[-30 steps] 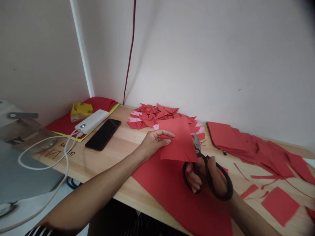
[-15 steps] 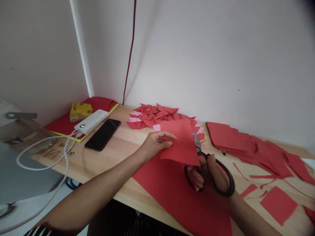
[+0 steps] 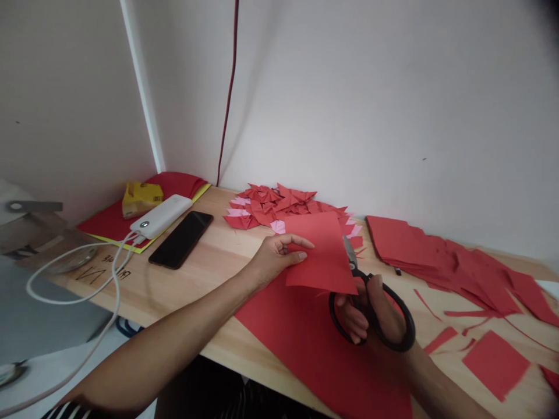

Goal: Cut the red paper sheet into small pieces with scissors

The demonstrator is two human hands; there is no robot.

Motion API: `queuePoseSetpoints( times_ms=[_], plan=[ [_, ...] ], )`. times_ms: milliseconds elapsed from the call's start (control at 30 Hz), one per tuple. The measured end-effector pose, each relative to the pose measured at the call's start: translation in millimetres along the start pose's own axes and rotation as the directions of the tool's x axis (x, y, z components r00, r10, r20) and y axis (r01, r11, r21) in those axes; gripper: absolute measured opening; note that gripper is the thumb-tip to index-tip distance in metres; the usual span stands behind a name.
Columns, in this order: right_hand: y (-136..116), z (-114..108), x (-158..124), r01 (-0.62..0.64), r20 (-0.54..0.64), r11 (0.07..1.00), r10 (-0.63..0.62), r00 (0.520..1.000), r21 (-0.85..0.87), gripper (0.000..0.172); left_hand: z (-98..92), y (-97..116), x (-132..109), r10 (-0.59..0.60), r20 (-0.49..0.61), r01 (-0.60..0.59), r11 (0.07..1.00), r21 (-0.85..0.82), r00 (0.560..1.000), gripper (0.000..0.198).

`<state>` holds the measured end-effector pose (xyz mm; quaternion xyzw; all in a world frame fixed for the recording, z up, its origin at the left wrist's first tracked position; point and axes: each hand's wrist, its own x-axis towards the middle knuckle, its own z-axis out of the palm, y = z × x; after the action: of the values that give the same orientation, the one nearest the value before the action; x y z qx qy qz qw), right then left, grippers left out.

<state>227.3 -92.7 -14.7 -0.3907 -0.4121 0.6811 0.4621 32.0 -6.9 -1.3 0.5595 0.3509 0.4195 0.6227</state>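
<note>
Between thumb and fingers, my left hand [image 3: 279, 257] grips a red paper piece [image 3: 321, 262] above the table. My right hand [image 3: 371, 308] has its fingers through the black handles of the scissors [image 3: 408, 337]. Their blades point up and away beside the paper's right edge; part of them is behind the paper. Under both hands a large red sheet [image 3: 314, 349] lies over the table's front edge. Behind the held paper is a heap of folded red and pink paper pieces [image 3: 279, 205].
Stacked red paper [image 3: 406, 244] lies at the back right, with thin scraps and a red square [image 3: 496, 365] in front. On the left are a phone [image 3: 181, 240], a white power bank [image 3: 161, 217] with cables, a yellow packet [image 3: 142, 199] and red sheets [image 3: 105, 217].
A thin red strip now shows below the held paper's lower edge. The scissors and my right hand have shifted very slightly; my left hand keeps its grip.
</note>
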Motion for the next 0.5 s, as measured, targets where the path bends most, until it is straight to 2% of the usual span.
queuePoseSetpoints(
  times_ms=[267,500],
  plan=[
    [-4.3,-4.5,2.9,0.026,0.024,0.997,-0.024,0.999,-0.069,0.069,0.5,-1.2,0.7,0.001,-0.009,-0.001,1.0,-0.005,1.0,0.021],
    [-1.2,-4.1,7.8,-0.023,0.109,1.0,0.022,0.994,0.007,0.07,-1.8,-1.3,0.2,-0.001,0.002,0.001,1.0,-0.029,1.0,0.021]
  ],
)
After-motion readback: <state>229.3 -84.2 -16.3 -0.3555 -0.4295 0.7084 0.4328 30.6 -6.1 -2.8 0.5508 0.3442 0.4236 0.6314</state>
